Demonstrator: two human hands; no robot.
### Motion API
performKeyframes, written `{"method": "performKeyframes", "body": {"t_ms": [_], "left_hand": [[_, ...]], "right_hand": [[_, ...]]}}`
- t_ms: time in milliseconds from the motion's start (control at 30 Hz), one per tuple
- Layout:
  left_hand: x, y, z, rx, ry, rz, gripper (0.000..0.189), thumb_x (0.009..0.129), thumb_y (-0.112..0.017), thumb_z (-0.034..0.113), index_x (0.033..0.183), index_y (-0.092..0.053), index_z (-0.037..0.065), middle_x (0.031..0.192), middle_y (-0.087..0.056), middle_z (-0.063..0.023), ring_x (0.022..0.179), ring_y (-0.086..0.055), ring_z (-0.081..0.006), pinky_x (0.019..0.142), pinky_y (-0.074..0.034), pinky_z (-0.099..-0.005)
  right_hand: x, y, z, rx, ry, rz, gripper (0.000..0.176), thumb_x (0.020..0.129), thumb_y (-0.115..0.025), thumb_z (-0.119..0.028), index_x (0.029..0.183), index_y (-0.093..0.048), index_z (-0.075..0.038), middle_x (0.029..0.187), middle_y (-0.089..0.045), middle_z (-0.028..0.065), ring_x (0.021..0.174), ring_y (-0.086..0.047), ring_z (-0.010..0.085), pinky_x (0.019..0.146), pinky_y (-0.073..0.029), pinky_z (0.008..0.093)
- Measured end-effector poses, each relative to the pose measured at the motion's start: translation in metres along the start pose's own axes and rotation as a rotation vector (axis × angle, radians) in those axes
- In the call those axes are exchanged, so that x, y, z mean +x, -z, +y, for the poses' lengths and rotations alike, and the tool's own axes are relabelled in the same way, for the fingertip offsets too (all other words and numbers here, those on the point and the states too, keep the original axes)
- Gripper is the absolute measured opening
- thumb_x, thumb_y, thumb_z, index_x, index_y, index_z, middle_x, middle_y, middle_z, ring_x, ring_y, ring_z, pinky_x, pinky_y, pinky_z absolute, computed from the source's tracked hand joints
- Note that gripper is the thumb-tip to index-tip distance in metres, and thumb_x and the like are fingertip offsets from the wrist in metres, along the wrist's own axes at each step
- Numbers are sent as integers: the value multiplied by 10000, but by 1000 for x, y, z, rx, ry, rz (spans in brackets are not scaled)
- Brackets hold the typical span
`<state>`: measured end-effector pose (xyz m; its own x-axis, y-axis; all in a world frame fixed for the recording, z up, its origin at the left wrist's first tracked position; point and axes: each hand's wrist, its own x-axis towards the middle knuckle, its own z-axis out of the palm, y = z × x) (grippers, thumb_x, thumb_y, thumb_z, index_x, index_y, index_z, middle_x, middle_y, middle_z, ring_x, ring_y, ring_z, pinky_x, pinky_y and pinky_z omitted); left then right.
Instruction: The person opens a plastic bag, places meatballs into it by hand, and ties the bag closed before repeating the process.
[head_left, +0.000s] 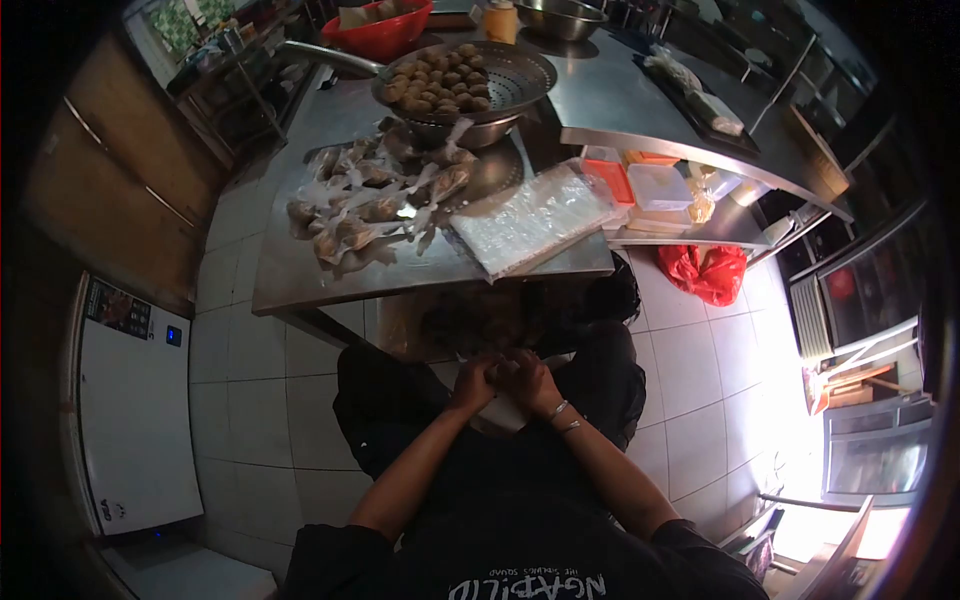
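My left hand and my right hand meet in front of my lap, fingers closed and pressed together. Whether something small is pinched between them is too dark and small to make out. Something pale shows just below the hands. Beyond them is a steel table. Several knotted clear plastic bags with brown pieces inside lie on its left part. To their right is a pack of clear plastic bags. Behind, a perforated strainer holds many brown round balls and rests on a metal bowl.
A red basin, an orange-tinted jar and a steel bowl stand at the back. Plastic containers sit on a shelf at right, above a red plastic bag near the floor. A white freezer stands at left.
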<state>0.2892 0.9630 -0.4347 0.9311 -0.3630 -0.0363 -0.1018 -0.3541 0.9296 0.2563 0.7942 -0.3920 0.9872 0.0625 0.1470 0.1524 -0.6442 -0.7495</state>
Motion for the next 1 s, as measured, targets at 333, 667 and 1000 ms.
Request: {"method": "performKeyframes", "body": {"t_ms": [333, 667, 1000], "left_hand": [[-3, 18, 9, -165, 103, -64, 474, 788, -748, -5, 1256, -701, 52, 1184, -714, -125, 810, -747, -207, 707, -591, -372], [1, 6, -27, -117, 12, 122, 378, 841, -733, 74, 1219, -728, 75, 1196, -733, -133, 1015, -743, -289, 870, -586, -387], [-19, 53, 51, -430, -50, -53, 622, 833, -826, 196, 1398, -598, 71, 1270, -698, -91, 1164, -670, -260, 982, -528, -388]], "right_hand": [[5, -6, -23, 36, 15, -3, 235, 879, -696, -99, 1100, -692, -20, 1040, -721, 179, 1010, -713, 381, 836, -584, 421], [-3, -21, -13, -88, 280, 40, 396, 812, -687, -40, 1205, -650, -71, 1184, -646, 190, 1099, -631, 393, 942, -529, 475], [-2, 48, -46, -403, 392, -99, 243, 829, -749, -231, 1061, -738, -158, 1353, -581, 55, 1238, -509, 324, 1058, -400, 501]]}}
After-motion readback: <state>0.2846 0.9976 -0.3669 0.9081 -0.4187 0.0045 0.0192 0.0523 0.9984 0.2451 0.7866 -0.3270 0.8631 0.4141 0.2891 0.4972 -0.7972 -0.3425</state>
